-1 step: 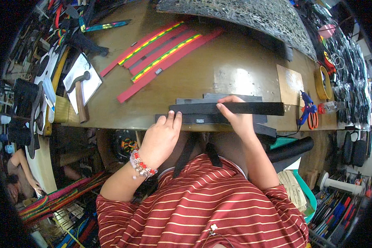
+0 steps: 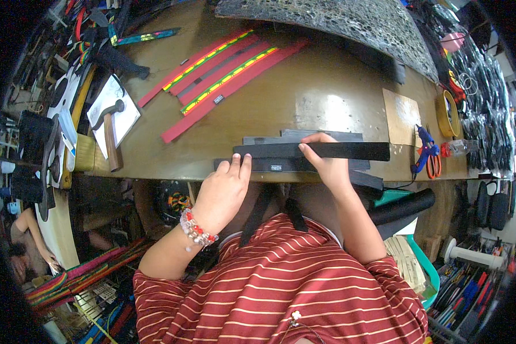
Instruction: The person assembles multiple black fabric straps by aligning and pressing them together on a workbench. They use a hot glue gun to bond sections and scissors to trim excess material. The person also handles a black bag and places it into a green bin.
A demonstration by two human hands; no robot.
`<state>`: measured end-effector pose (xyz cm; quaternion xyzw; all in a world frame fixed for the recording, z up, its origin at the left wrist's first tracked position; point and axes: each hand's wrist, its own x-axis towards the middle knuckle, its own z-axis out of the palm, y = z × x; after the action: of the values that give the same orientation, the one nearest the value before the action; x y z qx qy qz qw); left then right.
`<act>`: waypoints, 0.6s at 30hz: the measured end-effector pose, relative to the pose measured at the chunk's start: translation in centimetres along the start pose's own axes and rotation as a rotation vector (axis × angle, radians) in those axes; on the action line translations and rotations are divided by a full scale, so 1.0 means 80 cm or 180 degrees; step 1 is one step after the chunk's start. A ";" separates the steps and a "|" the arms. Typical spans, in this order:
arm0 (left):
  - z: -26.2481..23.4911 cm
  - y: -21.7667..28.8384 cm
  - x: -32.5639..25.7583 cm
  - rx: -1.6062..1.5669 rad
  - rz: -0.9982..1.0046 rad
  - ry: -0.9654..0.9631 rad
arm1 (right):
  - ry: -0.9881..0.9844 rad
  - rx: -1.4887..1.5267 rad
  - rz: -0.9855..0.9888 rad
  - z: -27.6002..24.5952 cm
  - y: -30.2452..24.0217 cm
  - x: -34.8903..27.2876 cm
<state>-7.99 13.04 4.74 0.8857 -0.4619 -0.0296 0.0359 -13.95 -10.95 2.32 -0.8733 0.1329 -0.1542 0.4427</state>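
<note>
A long black strip (image 2: 364,151) lies crosswise near the table's front edge, its right end held out past the pile beneath. My right hand (image 2: 328,163) pinches it near the middle, with the thumb on top and the other fingers at the far edge. At its left end, my left hand (image 2: 226,186) rests its stretched fingertips along the near edge; its thumb is hidden. Under and around this strip lie several dark strips: one with a small pale label (image 2: 255,165) on the near side, and greyish ones (image 2: 321,135) beyond.
Red straps (image 2: 189,126), some with yellow-green bands, lie farther back at left. A hammer (image 2: 114,137) rests on white paper. Right of my hands are a blue glue gun (image 2: 424,152), orange-handled scissors (image 2: 434,168) and a tape roll (image 2: 448,114). A speckled board (image 2: 338,31) spans the back.
The black strip and both hands appear a few pixels further left, as does much of the table. Their grip looks the same.
</note>
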 end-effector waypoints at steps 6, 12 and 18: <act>0.000 0.010 0.006 0.0343 -0.0064 -0.0243 | 0.0028 -0.0292 0.0168 0.013 0.020 -0.005; -0.002 0.017 0.014 0.0512 -0.0097 -0.0459 | -0.0049 -0.0233 0.0220 0.012 0.017 -0.004; -0.012 0.022 0.021 0.0459 -0.0138 -0.0476 | -0.0012 -0.0413 0.0003 0.016 0.023 -0.006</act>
<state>-8.37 10.67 5.84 0.8911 -0.4450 -0.0631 -0.0633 -14.10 -10.89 -0.01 -0.9004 0.1423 -0.1434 0.3854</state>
